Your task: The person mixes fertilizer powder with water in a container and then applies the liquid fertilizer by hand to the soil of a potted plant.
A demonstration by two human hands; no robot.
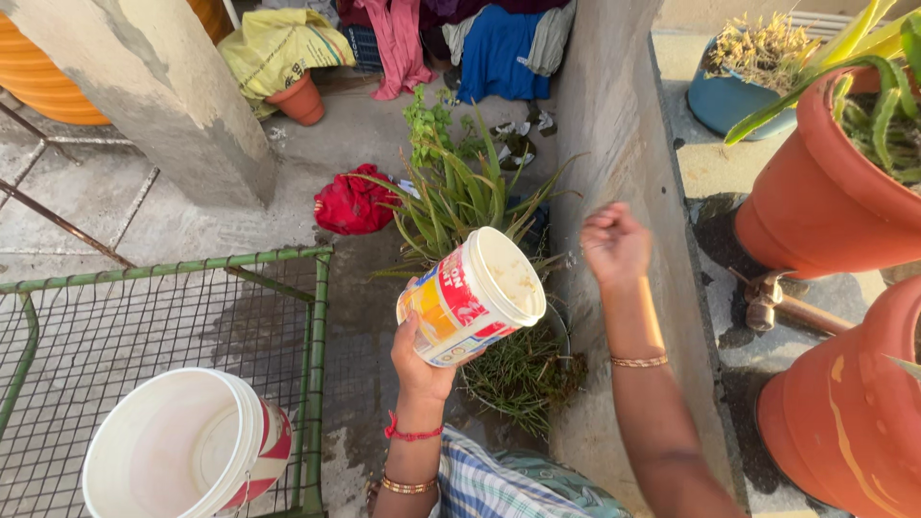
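the printed tub (470, 297) is in your left hand (420, 360), held up over the spiky green plant (460, 206) in the middle of the frame. you've got it gripped from underneath near the base, fingers wrapped and clamped on its side, and it's tipped so the open mouth faces up and to the right. looks like that grip is what lets you tilt it without it slipping. it's a smooth plastic cylinder, white rim, glossy wrapper in red, yellow and blue, and the inside looks pale and a bit smeared (can't tell if anything's left in it).

your right hand (614, 245) is just beside the mouth of the tub, not touching it, fingers bunched together in a loose fist, raised against the grey wall (614, 125). whether something is pinched in there i can't tell.

the plant has long narrow pointed leaves, and a tuft of thin grassy stuff (523, 374) sits below the tub. the concrete floor (374, 317) around it is dark and damp-looking.

further out: a white bucket (182, 446) with a red band sits on the green wire mesh frame (192, 307) at lower left, open side up. a crumpled red cloth (353, 201) lies on the floor near the rough concrete pillar (163, 96). to the right, on the ledge, big terracotta pots (825, 201), matte and rounded, one streaked with lighter marks.
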